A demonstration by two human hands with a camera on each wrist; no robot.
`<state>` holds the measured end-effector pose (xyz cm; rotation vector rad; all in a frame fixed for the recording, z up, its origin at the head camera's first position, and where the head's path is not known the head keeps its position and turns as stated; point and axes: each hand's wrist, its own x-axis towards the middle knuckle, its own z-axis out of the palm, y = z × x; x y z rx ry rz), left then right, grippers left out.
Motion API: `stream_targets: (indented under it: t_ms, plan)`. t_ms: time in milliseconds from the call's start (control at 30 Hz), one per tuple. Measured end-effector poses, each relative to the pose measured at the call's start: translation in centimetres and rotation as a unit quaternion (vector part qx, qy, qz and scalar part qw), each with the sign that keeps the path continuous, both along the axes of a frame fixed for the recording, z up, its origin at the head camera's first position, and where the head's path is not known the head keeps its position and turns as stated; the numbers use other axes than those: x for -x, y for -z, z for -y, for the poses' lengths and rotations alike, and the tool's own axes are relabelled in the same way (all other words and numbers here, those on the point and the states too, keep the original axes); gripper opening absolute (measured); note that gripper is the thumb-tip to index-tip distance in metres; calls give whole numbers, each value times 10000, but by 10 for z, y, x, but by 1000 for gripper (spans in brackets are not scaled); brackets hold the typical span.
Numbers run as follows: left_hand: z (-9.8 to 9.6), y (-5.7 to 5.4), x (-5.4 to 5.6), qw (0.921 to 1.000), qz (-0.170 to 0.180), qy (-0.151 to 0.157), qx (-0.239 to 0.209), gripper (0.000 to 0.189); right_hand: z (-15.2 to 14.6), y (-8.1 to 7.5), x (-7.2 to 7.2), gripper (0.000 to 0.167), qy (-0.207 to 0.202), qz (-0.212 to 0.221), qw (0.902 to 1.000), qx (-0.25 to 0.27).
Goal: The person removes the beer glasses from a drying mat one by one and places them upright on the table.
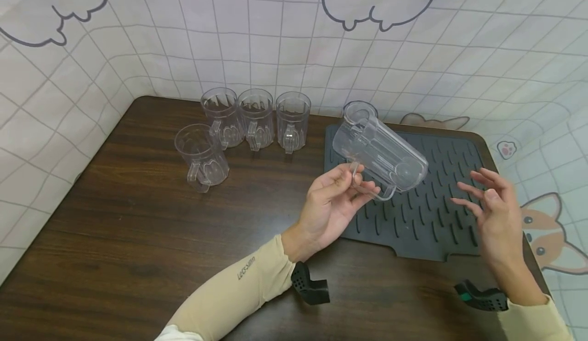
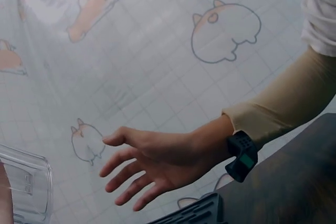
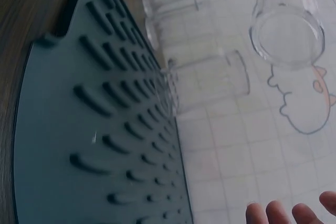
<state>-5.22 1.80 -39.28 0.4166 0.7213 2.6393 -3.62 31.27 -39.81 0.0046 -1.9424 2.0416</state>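
Observation:
My left hand (image 1: 328, 203) pinches the handle of a clear plastic mug (image 1: 386, 152), which is tipped on its side above the dark drying mat (image 1: 432, 218). Part of that mug also shows at the left edge of the left wrist view. Behind it, another clear mug (image 3: 210, 82) stands at the mat's far edge, mostly hidden in the head view. Over the mat's right side, my right hand (image 1: 500, 218) is held in the air with fingers spread and nothing in them. Its fingertips (image 3: 275, 212) appear low in the right wrist view.
To the left on the brown table (image 1: 138, 228) are several more clear mugs: three in a back row, including the rightmost mug (image 1: 294, 121), and a nearer mug (image 1: 202, 154). A white gridded sheet (image 1: 257, 34) with cartoon animals rises along the table's back and sides.

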Motion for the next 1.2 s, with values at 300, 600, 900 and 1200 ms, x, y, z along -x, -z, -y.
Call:
stream_targets:
  t_ms: [300,600,900,1200]
  plan:
    - [3,2,0,9987,-308,-123,382,20,-19,3,-2,37,170,-85,9997,142]
    - [10,4,-1,9906,-653,-354,1148,22,-50,15,-9,54,79,292,9333,-3579]
    - [17,7,-2,9806,-958,-446,1653,13,-65,23,-12,74,-395,608,8641,-4980]
    - [22,8,-3,9733,-1038,-540,1976,13,-74,31,-13,82,-879,1150,8218,-5511]
